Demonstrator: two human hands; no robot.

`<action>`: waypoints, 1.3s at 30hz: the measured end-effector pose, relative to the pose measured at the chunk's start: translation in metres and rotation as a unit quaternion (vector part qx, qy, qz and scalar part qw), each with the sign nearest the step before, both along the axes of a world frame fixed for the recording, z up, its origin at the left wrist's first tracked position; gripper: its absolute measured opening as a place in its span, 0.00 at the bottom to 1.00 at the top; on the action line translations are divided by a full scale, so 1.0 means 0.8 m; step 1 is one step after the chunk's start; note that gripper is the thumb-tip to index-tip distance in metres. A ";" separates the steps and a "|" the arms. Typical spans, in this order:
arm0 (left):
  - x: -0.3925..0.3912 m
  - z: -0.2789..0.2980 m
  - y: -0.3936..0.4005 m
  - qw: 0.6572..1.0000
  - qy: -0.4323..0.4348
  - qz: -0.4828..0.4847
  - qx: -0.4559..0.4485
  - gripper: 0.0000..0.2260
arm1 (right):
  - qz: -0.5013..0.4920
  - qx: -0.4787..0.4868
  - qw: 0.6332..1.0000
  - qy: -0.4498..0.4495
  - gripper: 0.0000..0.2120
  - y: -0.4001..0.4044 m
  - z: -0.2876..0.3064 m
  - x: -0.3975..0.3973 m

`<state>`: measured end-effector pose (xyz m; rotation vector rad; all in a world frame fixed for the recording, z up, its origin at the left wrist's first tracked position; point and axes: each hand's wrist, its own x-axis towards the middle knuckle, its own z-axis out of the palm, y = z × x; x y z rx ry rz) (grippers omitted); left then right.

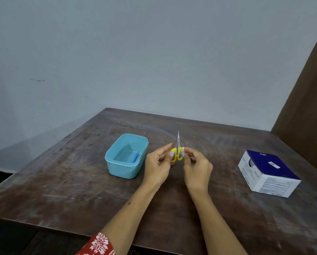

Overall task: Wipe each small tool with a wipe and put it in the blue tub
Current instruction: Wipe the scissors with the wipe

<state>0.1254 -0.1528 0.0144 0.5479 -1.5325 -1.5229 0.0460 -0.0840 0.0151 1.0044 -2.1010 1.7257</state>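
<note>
Small scissors (177, 146) with yellow handles and thin steel blades point upward above the middle of the table. My left hand (158, 167) pinches the left handle loop. My right hand (197, 167) pinches the right loop, with a small white scrap at its fingertips that may be a wipe. The blue tub (117, 167) stands just left of my left hand. Inside it lies a small blue tool (136, 157) against the right wall.
A blue and white cardboard box (268, 173) sits on the right side of the dark wooden table (71, 181). A brown panel (308, 92) rises at the far right. A pale wall stands behind the table's far edge.
</note>
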 end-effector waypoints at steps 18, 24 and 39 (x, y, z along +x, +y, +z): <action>-0.002 0.003 0.002 0.997 0.038 0.013 0.060 0.10 | -0.024 -0.086 0.996 0.003 0.06 0.000 0.004 0.008; -0.003 0.002 0.002 0.998 0.019 -0.003 0.064 0.10 | 0.015 -0.008 0.986 0.163 0.10 -0.003 -0.006 0.007; -0.002 0.003 0.001 0.993 0.044 -0.022 0.107 0.09 | 0.029 0.000 0.992 0.125 0.08 -0.001 -0.006 0.012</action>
